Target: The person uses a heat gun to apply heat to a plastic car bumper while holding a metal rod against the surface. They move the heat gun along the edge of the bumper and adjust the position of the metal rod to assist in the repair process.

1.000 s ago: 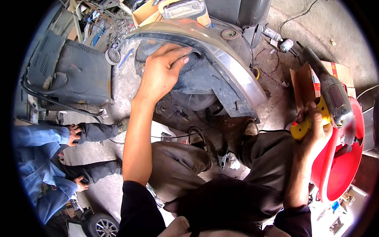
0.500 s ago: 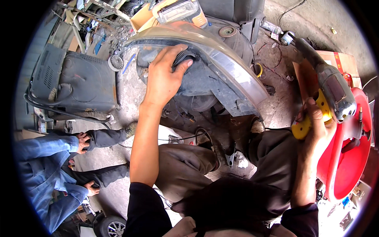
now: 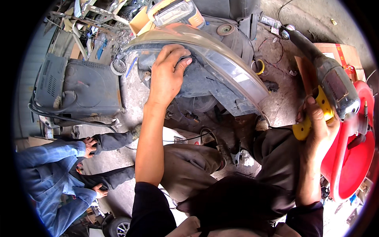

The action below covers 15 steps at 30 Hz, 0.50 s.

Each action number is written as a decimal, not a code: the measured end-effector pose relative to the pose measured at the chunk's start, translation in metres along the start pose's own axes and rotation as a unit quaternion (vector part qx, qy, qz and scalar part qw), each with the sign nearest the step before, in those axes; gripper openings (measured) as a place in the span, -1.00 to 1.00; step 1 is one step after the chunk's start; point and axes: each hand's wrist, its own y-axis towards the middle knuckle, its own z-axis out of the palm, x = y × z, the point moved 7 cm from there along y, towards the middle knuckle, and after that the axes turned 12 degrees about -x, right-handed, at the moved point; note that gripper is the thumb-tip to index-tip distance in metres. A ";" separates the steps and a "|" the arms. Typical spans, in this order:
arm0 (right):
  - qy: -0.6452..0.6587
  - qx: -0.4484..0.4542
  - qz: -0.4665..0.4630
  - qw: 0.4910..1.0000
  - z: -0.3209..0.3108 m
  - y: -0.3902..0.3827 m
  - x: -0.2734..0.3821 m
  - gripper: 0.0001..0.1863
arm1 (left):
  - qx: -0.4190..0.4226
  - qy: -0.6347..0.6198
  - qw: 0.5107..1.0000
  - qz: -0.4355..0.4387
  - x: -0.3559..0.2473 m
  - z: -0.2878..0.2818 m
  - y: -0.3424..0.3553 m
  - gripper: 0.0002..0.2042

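A large car headlight [image 3: 242, 77] with a yellowed clear lens and a dark, dusty housing lies tilted above my knees. My left hand [image 3: 169, 73] grips a black raised part on the back of its housing, fingers curled and thumb bent in. At the right my right hand [image 3: 321, 126] pinches a yellow sanding disc [image 3: 303, 129] with round holes, bent between thumb and fingers. Just beyond that hand is a grey power tool [image 3: 337, 85] with a long dark handle, its head over a red plastic stool [image 3: 355, 166]. Whether my right hand also touches the tool cannot be told.
A grey metal machine with cables [image 3: 92, 87] stands at the left. A person in a blue shirt [image 3: 51, 170] sits below it, hands on their legs. Beyond the headlight are an orange-and-grey case [image 3: 179, 14] and a tape roll [image 3: 258, 67]. A cardboard box [image 3: 345, 59] sits far right.
The whole scene has shifted slightly as my head moved. My left hand keeps its place on the headlight, its thumb a little closer in. My right hand still holds the yellow disc.
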 end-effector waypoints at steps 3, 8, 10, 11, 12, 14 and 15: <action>0.000 -0.002 0.001 1.000 -0.001 0.000 -0.001 -0.68 | 0.010 0.005 1.000 -0.004 -0.001 0.001 0.001 -0.78; 0.003 -0.002 0.007 1.000 0.000 0.000 0.001 -0.68 | 0.019 0.016 1.000 -0.012 -0.004 0.001 0.002 -0.75; 0.005 -0.006 0.005 1.000 0.002 -0.001 0.002 -0.68 | 0.024 0.025 0.999 -0.008 -0.004 0.002 0.002 -0.74; 0.004 -0.003 0.006 1.000 0.002 0.000 0.002 -0.68 | 0.026 0.029 0.999 -0.006 -0.004 0.002 0.002 -0.73; 0.004 -0.001 0.006 1.000 0.001 0.000 0.001 -0.67 | 0.025 0.028 0.999 -0.007 -0.004 0.002 0.002 -0.72; 0.003 0.006 0.007 1.000 0.000 0.001 0.000 -0.67 | 0.024 0.027 0.999 -0.010 -0.005 0.002 0.003 -0.70; 0.003 0.009 0.009 1.000 0.000 0.001 0.000 -0.67 | 0.019 0.027 0.999 -0.002 -0.005 0.002 0.003 -0.69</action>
